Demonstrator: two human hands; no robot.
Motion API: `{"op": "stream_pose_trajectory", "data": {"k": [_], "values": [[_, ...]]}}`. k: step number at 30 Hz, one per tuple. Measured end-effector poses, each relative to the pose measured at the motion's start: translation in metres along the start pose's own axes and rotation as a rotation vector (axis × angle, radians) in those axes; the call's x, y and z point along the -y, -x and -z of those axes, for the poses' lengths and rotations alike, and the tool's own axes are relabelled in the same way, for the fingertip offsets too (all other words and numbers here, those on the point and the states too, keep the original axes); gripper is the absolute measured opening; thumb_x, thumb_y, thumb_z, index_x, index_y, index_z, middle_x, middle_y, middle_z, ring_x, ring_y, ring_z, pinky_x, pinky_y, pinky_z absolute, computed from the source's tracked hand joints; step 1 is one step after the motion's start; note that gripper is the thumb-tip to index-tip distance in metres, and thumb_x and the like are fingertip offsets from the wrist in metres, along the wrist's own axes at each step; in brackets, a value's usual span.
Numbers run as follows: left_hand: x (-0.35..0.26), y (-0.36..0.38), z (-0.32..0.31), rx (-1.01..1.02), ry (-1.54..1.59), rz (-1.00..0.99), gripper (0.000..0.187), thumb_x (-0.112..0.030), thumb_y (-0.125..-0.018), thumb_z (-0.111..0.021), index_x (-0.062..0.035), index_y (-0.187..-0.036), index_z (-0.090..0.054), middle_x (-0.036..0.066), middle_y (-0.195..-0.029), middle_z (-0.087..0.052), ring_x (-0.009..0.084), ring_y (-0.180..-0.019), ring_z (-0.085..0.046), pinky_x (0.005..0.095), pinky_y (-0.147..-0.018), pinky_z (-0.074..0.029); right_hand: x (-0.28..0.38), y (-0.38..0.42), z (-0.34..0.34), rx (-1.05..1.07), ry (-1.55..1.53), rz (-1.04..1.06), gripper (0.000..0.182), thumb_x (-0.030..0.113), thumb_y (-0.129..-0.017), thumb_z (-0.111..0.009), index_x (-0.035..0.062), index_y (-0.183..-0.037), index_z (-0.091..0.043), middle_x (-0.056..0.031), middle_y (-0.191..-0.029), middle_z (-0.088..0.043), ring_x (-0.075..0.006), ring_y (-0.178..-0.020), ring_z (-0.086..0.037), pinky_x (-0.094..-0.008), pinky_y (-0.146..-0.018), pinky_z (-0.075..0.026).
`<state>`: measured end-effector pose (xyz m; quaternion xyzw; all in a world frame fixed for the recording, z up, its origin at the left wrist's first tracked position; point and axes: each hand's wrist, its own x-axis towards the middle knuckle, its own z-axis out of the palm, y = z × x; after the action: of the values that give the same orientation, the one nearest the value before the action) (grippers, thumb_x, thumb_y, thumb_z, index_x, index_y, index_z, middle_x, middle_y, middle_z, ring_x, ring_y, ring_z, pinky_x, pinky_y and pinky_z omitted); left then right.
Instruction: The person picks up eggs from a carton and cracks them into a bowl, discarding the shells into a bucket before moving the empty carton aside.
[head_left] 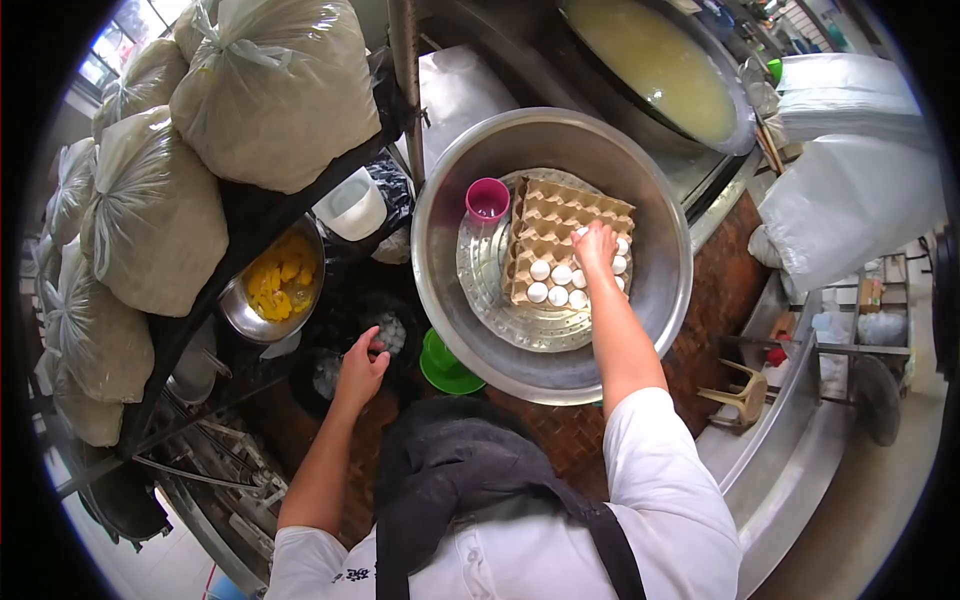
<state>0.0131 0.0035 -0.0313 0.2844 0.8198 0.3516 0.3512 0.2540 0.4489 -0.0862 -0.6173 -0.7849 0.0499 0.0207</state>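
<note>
My right hand (597, 250) reaches into a wide metal basin (450, 330), its fingers closed around a white egg at the egg tray. The cardboard egg tray (545, 215) has bare cups at the back and several white eggs (558, 297) along its front and right side. A pink cup (487, 200) sits left of the tray. My left hand (362, 370) is empty, fingers loosely bent and apart, above dark containers holding pale eggshells (385, 330). Behind it, a metal bowl (232, 305) holds cracked eggs with orange-yellow yolks (282, 280).
Tied plastic bags (275, 95) are piled on a shelf at left. A green basin (445, 365) lies below the metal basin. A large pan (655, 65) of yellowish liquid stands at the back right. A small stool (738, 393) is at right, near plastic sheets (850, 205).
</note>
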Motion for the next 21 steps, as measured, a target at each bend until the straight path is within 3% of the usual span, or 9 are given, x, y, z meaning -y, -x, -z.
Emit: {"op": "stream_pose_trajectory", "data": {"k": [3,4,8,11,15,16,21], "values": [[0.006,0.003,0.002,0.008,-0.009,0.010,0.054,-0.013,-0.083,-0.066,-0.0023,-0.135,-0.052,0.015,-0.106,-0.069,0.0241,-0.078,-0.068,0.0354,-0.076,-0.054,0.005,0.001,-0.009,-0.030,0.039,-0.030,0.051,0.031,-0.076,-0.080,0.0003,-0.111,-0.058,-0.0213,-0.114,-0.062,-0.0382,-0.117,-0.055,-0.0497,-0.093,-0.048],[0.009,0.004,0.003,0.008,-0.011,0.011,0.054,-0.013,-0.083,-0.066,-0.0024,-0.135,-0.052,0.015,-0.106,-0.069,0.0243,-0.078,-0.068,0.0356,-0.076,-0.054,0.006,0.003,-0.013,-0.105,0.040,-0.032,0.052,0.027,-0.074,-0.082,0.0003,-0.111,-0.056,-0.0228,-0.110,-0.064,-0.0385,-0.111,-0.059,-0.0496,-0.091,-0.049],[0.016,0.011,0.005,-0.002,-0.022,0.033,0.054,-0.013,-0.083,-0.066,-0.0033,-0.134,-0.053,0.015,-0.106,-0.069,0.0248,-0.078,-0.067,0.0364,-0.076,-0.054,-0.003,-0.004,-0.009,-0.068,-0.089,-0.090,0.053,0.023,-0.072,-0.082,0.0002,-0.111,-0.055,-0.0223,-0.104,-0.067,-0.0380,-0.099,-0.065,-0.0484,-0.089,-0.050],[0.026,0.015,0.006,-0.012,-0.006,0.048,0.054,-0.014,-0.083,-0.067,-0.0036,-0.134,-0.054,0.015,-0.105,-0.069,0.0248,-0.078,-0.067,0.0367,-0.076,-0.054,-0.016,-0.006,-0.012,-0.121,-0.263,-0.101,0.057,0.023,-0.070,-0.080,0.0008,-0.116,-0.056,-0.0206,-0.109,-0.066,-0.0376,-0.104,-0.063,-0.0486,-0.091,-0.050],[0.032,0.019,0.008,-0.009,-0.019,0.052,0.054,-0.014,-0.082,-0.067,-0.0034,-0.133,-0.054,0.015,-0.104,-0.070,0.0248,-0.077,-0.067,0.0367,-0.076,-0.054,-0.027,-0.003,-0.010,0.027,-0.182,-0.001,0.047,0.026,-0.070,-0.082,0.0019,-0.106,-0.066,-0.0213,-0.107,-0.068,-0.0372,-0.104,-0.064,-0.0478,-0.087,-0.051],[0.032,0.020,0.008,-0.005,-0.028,0.050,0.054,-0.014,-0.082,-0.067,-0.0034,-0.133,-0.054,0.015,-0.104,-0.070,0.0248,-0.077,-0.067,0.0367,-0.076,-0.054,-0.026,0.001,-0.011,-0.048,-0.198,0.016,0.039,0.027,-0.069,-0.082,0.0038,-0.098,-0.070,-0.0208,-0.108,-0.067,-0.0361,-0.105,-0.064,-0.0476,-0.087,-0.051],[0.028,0.018,0.005,0.008,-0.041,0.053,0.054,-0.014,-0.082,-0.067,-0.0034,-0.134,-0.053,0.014,-0.104,-0.070,0.0251,-0.077,-0.067,0.0369,-0.076,-0.054,-0.016,0.007,-0.010,-0.087,-0.176,0.016,0.048,0.023,-0.069,-0.081,0.0033,-0.109,-0.065,-0.0194,-0.104,-0.067,-0.0372,-0.105,-0.061,-0.0491,-0.090,-0.049]]}}
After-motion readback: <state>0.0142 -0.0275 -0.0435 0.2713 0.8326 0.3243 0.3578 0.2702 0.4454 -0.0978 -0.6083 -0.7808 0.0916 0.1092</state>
